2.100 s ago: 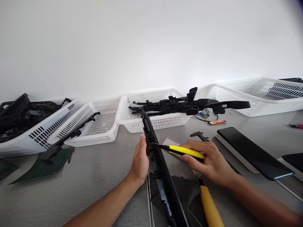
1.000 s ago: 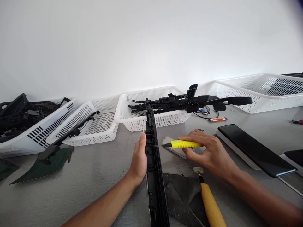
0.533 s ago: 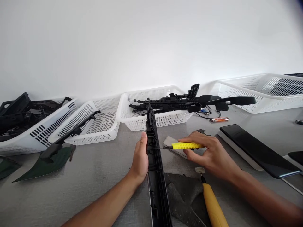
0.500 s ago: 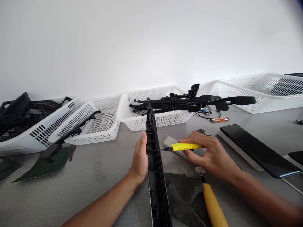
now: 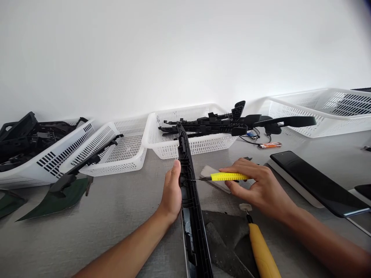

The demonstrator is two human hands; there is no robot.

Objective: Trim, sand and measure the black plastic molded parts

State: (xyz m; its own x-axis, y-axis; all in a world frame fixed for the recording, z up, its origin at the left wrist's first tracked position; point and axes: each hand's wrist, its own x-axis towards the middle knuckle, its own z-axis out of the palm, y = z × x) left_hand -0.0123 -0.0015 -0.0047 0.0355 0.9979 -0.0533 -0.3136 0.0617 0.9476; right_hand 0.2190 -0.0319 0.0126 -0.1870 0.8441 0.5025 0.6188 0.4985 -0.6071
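Observation:
A long black plastic trim strip [image 5: 189,200] runs from the bottom edge up the middle of the grey table. My left hand [image 5: 171,191] grips its left side, fingers wrapped round it. A yellow-handled knife [image 5: 224,177] is held in my right hand [image 5: 257,187], lying sideways with its thin blade tip touching the strip's right edge. A yellow-handled scraper [image 5: 261,251] lies on the table under my right forearm, resting on dark grey foam pieces [image 5: 224,239].
White mesh baskets line the back: one with black parts at far left [image 5: 43,162], one with a black arm [image 5: 121,154], a middle one [image 5: 203,144] loaded with long black parts, one at right [image 5: 324,116]. Dark glossy panels [image 5: 315,183] lie right; a green sheet [image 5: 58,197] left.
The knife tip has stayed against the strip's right edge, shifting slightly up along it. My left hand keeps its hold on the strip. The view has drifted a little.

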